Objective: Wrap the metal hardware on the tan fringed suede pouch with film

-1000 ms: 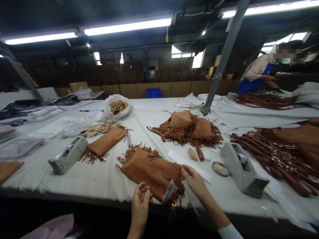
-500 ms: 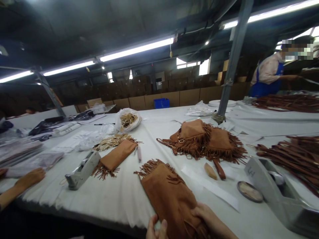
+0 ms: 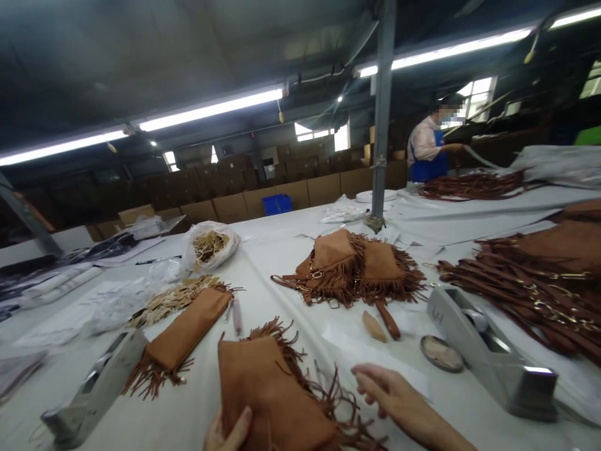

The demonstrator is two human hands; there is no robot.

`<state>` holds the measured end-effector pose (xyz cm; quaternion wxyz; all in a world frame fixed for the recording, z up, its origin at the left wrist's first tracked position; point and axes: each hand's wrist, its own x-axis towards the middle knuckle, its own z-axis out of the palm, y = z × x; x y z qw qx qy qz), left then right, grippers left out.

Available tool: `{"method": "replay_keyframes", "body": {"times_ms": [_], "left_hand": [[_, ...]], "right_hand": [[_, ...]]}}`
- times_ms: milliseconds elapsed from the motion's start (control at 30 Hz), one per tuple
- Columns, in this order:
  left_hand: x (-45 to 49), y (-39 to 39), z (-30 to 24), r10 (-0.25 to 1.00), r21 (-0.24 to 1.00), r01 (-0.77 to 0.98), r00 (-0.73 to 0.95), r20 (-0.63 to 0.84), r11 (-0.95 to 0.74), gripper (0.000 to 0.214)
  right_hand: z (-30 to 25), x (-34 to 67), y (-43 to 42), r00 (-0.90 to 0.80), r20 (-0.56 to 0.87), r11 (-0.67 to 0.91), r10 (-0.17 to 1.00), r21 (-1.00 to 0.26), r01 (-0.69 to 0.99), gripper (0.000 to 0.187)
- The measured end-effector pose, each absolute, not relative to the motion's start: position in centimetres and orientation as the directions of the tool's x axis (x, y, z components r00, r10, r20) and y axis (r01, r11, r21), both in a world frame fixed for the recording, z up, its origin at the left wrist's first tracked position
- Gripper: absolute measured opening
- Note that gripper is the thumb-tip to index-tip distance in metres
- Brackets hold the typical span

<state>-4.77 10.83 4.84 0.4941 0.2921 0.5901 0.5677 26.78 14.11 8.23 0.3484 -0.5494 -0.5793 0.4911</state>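
A brown suede fringed bag (image 3: pixel 267 391) lies on the white table (image 3: pixel 291 250) right in front of me. My left hand (image 3: pixel 228 433) grips its near left edge, thumb on top; most of the hand is cut off by the frame's bottom edge. Just right of the bag's fringe, my right hand (image 3: pixel 392 396) hovers over the cloth, fingers apart, holding nothing. A second fringed bag (image 3: pixel 181 335) lies to the left.
Grey tape dispensers sit at left (image 3: pixel 89 394) and right (image 3: pixel 488 354). A pile of fringed bags (image 3: pixel 352 266), brown straps (image 3: pixel 521 282), a round tin lid (image 3: pixel 441 354), a plastic bag of tags (image 3: pixel 209 244) and a steel post (image 3: pixel 380 113) stand farther back. A person in a blue apron (image 3: pixel 429 150) works behind.
The bag has been turned and now lies more upright before me. My right hand has come off it and opened beside the fringe. The view swung to the right.
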Motion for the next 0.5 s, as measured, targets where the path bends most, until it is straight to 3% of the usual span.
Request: {"method": "replay_keyframes", "body": {"times_ms": [100, 233, 367, 500], "left_hand": [[-9.3, 16.5, 6.9, 0.897, 0.988, -0.151, -0.431, -0.104, 0.042, 0.075], [-14.3, 23.5, 8.0, 0.814, 0.981, 0.158, -0.552, 0.181, -0.111, 0.082], [-14.7, 25.8, 4.0, 0.726, 0.951, 0.278, -0.681, 0.094, 0.138, 0.092], [-11.2, 24.0, -2.3, 0.817, 0.932, 0.354, -0.559, 0.142, 0.08, 0.08]], "right_hand": [[6.8, 30.2, 18.4, 0.034, -0.133, -0.136, 0.991, -0.928, 0.347, 0.046], [6.3, 33.1, 24.7, 0.306, -0.014, -0.134, 0.952, -0.917, 0.375, 0.038], [6.9, 34.3, 31.5, 0.462, 0.056, -0.137, 0.885, -0.917, 0.374, 0.045], [7.8, 34.5, 38.1, 0.544, 0.089, -0.113, 0.834, -0.938, 0.327, 0.039]]}}
